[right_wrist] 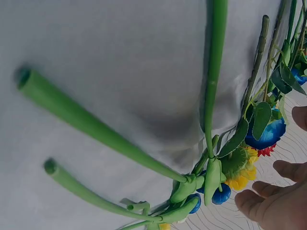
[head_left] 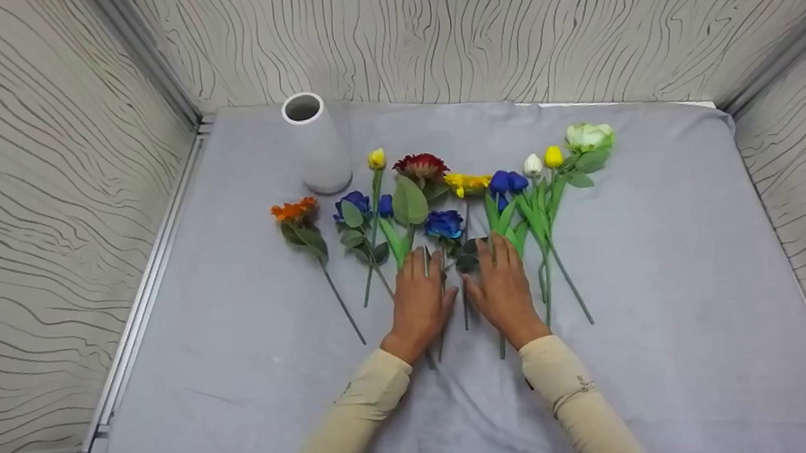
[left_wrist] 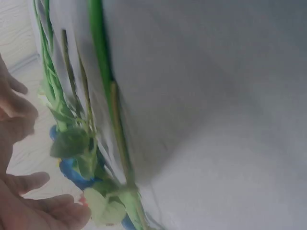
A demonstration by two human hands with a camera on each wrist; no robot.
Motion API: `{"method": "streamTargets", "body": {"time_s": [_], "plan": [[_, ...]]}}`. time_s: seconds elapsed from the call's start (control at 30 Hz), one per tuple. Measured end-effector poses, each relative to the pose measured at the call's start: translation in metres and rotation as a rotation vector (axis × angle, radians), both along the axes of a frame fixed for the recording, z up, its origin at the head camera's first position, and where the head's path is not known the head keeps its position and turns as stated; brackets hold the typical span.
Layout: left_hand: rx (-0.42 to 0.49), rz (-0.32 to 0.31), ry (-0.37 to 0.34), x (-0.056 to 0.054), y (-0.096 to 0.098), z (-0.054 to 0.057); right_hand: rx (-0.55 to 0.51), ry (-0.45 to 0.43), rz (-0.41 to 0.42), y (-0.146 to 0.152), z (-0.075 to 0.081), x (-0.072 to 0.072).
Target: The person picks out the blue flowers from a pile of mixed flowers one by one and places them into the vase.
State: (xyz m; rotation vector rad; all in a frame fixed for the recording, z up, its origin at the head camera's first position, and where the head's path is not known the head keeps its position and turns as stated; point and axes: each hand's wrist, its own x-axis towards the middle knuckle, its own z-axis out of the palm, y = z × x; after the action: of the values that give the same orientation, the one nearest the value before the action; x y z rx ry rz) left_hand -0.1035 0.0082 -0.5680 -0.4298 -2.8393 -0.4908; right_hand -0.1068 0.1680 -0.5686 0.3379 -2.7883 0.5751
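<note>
My left hand [head_left: 420,301] is over the stems at the middle of the row of artificial flowers, just below a blue rose [head_left: 444,224]. Fingers extended, it grips nothing that I can see. Close beside it, my right hand [head_left: 505,290] spreads over the stems under the blue tulips [head_left: 508,182], also without a grip. Whether either hand touches the stems I cannot tell. Behind them lie a red flower [head_left: 421,166] and a yellow sunflower [head_left: 468,183]. The right wrist view shows green tulip stems [right_wrist: 96,120] near the right hand's straight fingers [right_wrist: 273,189].
A white vase [head_left: 324,153] stands upright at the back left. An orange flower [head_left: 294,210] lies apart on the left. White tulip [head_left: 532,165], yellow tulip [head_left: 554,156] and pale green flower [head_left: 590,136] lie on the right. Patterned panels [head_left: 466,31] border the grey cloth [head_left: 693,289].
</note>
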Motion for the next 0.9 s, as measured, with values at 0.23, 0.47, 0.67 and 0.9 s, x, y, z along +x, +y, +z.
{"method": "streamTargets", "body": {"time_s": [0.23, 0.47, 0.67, 0.9], "plan": [[0.041, 0.031, 0.057, 0.01, 0.004, -0.003, -0.092, -0.019, 0.012, -0.005, 0.004, -0.003], [0.048, 0.061, 0.014, 0.018, 0.01, -0.01, -0.167, 0.005, 0.018, -0.013, 0.006, -0.008], [0.087, 0.062, -0.037, 0.022, 0.014, -0.013, -0.261, -0.065, -0.005, -0.018, 0.004, -0.012], [0.124, 0.064, -0.103, 0.022, 0.018, -0.016, -0.462, -0.295, -0.038, -0.02, 0.008, -0.019]]}}
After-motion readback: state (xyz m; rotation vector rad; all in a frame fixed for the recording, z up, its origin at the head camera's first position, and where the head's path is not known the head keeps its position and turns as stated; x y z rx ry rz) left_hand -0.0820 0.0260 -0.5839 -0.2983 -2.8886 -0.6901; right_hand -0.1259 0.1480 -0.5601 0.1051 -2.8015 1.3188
